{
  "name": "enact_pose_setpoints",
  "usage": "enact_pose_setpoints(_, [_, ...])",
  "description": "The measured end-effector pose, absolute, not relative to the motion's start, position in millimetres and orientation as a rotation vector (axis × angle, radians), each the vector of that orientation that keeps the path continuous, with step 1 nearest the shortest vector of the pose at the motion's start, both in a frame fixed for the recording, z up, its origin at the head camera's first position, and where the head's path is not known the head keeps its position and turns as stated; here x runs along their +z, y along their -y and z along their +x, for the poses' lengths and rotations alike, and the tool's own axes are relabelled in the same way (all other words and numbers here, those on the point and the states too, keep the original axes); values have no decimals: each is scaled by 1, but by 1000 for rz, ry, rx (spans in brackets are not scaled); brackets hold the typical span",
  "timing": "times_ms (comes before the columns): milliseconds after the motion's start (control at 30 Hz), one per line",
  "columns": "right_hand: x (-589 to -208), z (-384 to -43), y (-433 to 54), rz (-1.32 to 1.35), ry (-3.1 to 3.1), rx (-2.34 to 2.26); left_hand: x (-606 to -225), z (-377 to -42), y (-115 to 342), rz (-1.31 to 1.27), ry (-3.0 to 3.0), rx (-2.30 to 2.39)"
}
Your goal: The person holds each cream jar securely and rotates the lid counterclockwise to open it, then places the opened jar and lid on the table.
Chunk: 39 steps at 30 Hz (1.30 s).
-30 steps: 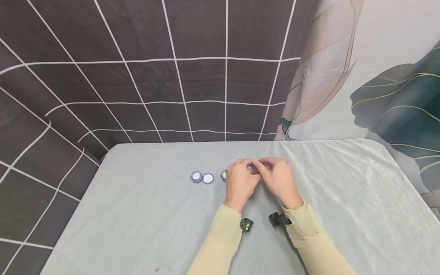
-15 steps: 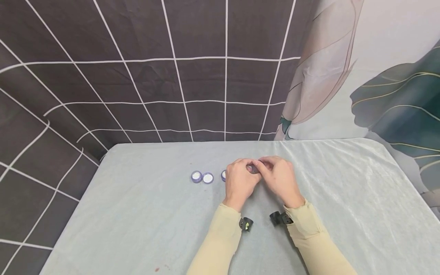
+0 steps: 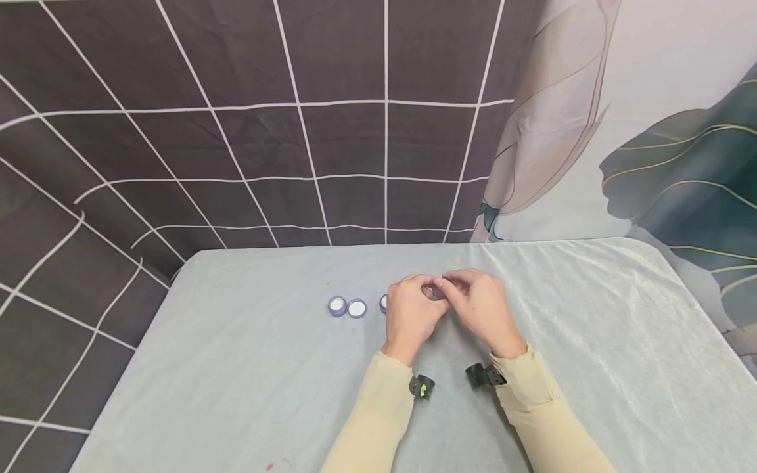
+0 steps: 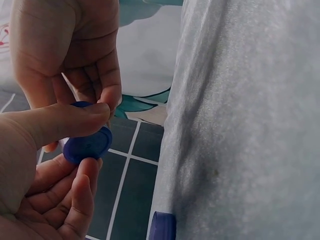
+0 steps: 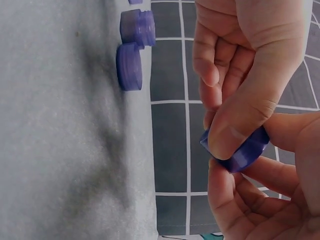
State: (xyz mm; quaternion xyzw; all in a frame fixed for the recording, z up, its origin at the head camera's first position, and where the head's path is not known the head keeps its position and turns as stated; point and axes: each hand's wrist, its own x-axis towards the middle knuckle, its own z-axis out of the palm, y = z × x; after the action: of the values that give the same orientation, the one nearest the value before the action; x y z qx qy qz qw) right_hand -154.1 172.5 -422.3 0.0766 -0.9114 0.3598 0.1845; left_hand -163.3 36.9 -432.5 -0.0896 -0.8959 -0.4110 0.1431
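Both hands meet above the table and hold one small round purple jar (image 4: 90, 145) between them. My left hand (image 3: 414, 315) pinches it, thumb laid across it and fingers beneath, as the left wrist view shows. From the other side my right hand (image 3: 480, 305) grips the jar with thumb and fingertips. Much of it is covered by the fingers, and I cannot tell whether its lid is on. Beside my left hand stands a purple jar with a threaded neck (image 5: 136, 27), next to a purple lid (image 5: 129, 67) in the right wrist view.
Left of the hands, another open purple jar (image 3: 337, 306) and a lid with a white inside (image 3: 357, 308) lie side by side. A pale grey cloth covers the table (image 3: 236, 368). Behind it hangs a dark curtain with white grid lines (image 3: 349, 144).
Both hands keep their hold on the jar at nearly the same place. The right wrist has shifted slightly to the right. The loose jars and lid stay where they were.
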Motion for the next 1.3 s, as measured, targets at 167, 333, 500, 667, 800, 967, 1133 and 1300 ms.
enact_pose_setpoints(167, [-423, -155, -174, 222, 2585, 1009, -433, -163, -37, -267, 2588, -1179])
enact_pose_setpoints(333, [-423, -155, -175, 237, 2593, 1019, -432, -163, -37, -267, 2591, -1176])
enact_pose_setpoints(500, [-423, -156, -176, 241, 2611, 1038, -432, -163, -37, -267, 2596, -1183])
enact_pose_setpoints(667, [-421, -156, -177, 230, 2630, 1092, -431, -163, -37, -269, 2596, -1180])
enact_pose_setpoints(800, [-421, -157, -178, 229, 2638, 1133, -431, -163, -37, -270, 2602, -1175])
enact_pose_setpoints(967, [-420, -156, -179, 231, 2643, 1157, -432, -162, -37, -270, 2606, -1181])
enact_pose_setpoints(1133, [-419, -156, -179, 230, 2644, 1179, -433, -163, -37, -265, 2608, -1199])
enact_pose_setpoints(1300, [-419, -156, -180, 215, 2649, 1182, -432, -163, -38, -269, 2608, -1204])
